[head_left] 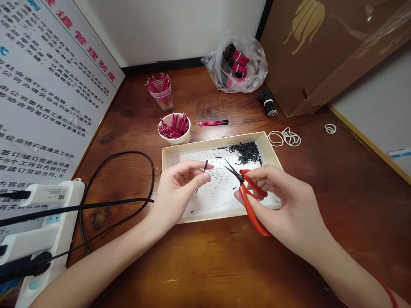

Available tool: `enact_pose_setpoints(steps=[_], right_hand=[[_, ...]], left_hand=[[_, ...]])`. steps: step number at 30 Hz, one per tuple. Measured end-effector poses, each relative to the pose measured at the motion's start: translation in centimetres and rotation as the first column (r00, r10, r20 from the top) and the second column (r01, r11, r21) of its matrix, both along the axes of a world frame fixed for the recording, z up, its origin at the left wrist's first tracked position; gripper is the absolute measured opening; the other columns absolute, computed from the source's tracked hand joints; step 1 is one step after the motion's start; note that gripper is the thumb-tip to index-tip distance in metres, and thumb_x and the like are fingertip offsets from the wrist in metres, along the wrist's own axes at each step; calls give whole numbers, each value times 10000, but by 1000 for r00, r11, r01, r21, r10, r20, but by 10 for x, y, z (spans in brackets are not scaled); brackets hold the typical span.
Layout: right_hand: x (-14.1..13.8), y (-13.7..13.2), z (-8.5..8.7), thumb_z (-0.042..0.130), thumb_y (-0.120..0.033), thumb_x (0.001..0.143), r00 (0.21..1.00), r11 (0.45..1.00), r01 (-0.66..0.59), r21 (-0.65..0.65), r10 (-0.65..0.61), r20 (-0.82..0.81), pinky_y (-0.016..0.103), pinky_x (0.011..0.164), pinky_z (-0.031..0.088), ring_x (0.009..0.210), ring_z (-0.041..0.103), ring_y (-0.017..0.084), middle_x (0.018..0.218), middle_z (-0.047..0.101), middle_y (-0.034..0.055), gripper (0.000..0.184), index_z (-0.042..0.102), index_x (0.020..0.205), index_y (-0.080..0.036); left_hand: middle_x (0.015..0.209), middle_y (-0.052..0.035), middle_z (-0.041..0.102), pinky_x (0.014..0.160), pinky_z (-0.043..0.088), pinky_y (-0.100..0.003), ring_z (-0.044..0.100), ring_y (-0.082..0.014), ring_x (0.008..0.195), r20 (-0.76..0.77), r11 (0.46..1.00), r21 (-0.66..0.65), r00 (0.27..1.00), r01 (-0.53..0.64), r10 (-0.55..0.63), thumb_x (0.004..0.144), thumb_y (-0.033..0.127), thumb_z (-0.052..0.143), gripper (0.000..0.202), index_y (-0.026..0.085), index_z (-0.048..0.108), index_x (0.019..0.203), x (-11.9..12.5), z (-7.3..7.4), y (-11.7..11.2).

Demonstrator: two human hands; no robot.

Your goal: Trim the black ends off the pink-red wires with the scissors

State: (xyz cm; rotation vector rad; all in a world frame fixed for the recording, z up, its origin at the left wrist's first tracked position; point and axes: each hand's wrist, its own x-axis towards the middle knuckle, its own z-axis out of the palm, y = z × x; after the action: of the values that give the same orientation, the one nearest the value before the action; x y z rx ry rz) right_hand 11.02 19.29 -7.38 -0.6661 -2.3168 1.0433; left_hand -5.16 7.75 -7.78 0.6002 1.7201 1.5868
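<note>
Head view: the left hand [176, 192] pinches a short black wire [206, 166] between thumb and forefinger, nearly upright above the tray [167, 159], with its other fingers loosely curled. The right hand [289, 205] is closed around red-handled snips [248, 214], their blades slightly parted and pointing toward the wire, near it but not touching. The wire looks light and fairly stiff, though its shortness would likely make it easy to drop; the surest hold seems to be near one end. Black offcuts [244, 153] lie heaped at the tray's far end, with tiny bits scattered across its white liner. Beyond, a paper cup [175, 132] of red wires stands on the wooden surface [128, 256].
</note>
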Motion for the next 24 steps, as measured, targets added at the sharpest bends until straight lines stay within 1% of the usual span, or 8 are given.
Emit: enact_pose_setpoints(steps=[2, 3, 6, 10, 12, 16, 20, 24], right_hand=[[2, -2, -4, 687, -146, 808, 1000, 1000, 12, 2, -12, -26, 270, 534, 482, 566, 521, 119, 681, 612, -22, 124, 601, 840, -230], [2, -3, -5, 693, -135, 802, 999, 1000, 19, 16, -18, -35, 258, 509, 471, 551, 515, 113, 667, 614, -27, 132, 608, 833, -232], [4, -4, -7, 703, -133, 804, 999, 998, 37, 49, -36, -17, 249, 461, 443, 522, 502, 111, 639, 609, -34, 140, 618, 818, -244], [5, -3, -6, 690, -145, 819, 999, 999, 32, 29, -33, 20, 264, 467, 456, 519, 513, 123, 642, 601, -29, 143, 598, 828, -254], [6, -2, -5, 682, -145, 816, 999, 1000, 20, 21, -21, 41, 269, 470, 453, 520, 500, 127, 646, 596, -25, 145, 591, 835, -255], [4, -2, -4, 669, -165, 814, 997, 999, 16, 34, -19, 73, 280, 481, 450, 534, 482, 137, 643, 576, -14, 117, 586, 822, -247], [1, -2, -4, 684, -140, 802, 999, 999, 11, 49, -13, 40, 249, 441, 415, 498, 469, 113, 603, 568, -28, 124, 605, 763, -227], [0, -2, -3, 669, -95, 792, 1000, 999, -5, 35, 5, 7, 212, 421, 400, 494, 475, 88, 594, 572, -39, 124, 627, 765, -208]], left_hand=[[788, -3, 767, 614, 489, -202, 603, -100, 641, 24, 1000, 10, 1000, 5, -5, 737, 191, 804, 70, 243, 816, 782, 0, 0, 0], [785, -1, 773, 612, 491, -198, 604, -97, 636, 26, 1000, 6, 1000, 12, -12, 742, 185, 800, 82, 255, 823, 778, 0, -1, 0], [795, 5, 776, 623, 491, -194, 603, -97, 656, -32, 999, -21, 999, 36, -37, 779, 175, 768, 136, 291, 834, 806, 0, 0, 0], [806, 2, 756, 698, 503, -209, 596, -105, 700, -150, 997, -46, 986, 63, -69, 825, 148, 714, 212, 311, 834, 887, -1, 2, -1], [775, 2, 730, 714, 501, -211, 592, -106, 710, -168, 995, -67, 983, 68, -78, 839, 143, 697, 228, 313, 832, 910, -1, 2, -1], [789, 5, 716, 715, 482, -199, 591, -102, 745, -171, 993, -89, 981, 77, -91, 857, 151, 690, 227, 316, 829, 928, -2, 2, -2], [793, 10, 710, 716, 470, -196, 567, -95, 734, -173, 992, -79, 979, 98, -111, 861, 134, 680, 235, 301, 829, 934, -2, 1, -3], [819, -1, 715, 734, 471, -201, 556, -99, 740, -185, 990, -75, 974, 119, -131, 871, 123, 662, 232, 268, 830, 938, -2, 1, -2]])
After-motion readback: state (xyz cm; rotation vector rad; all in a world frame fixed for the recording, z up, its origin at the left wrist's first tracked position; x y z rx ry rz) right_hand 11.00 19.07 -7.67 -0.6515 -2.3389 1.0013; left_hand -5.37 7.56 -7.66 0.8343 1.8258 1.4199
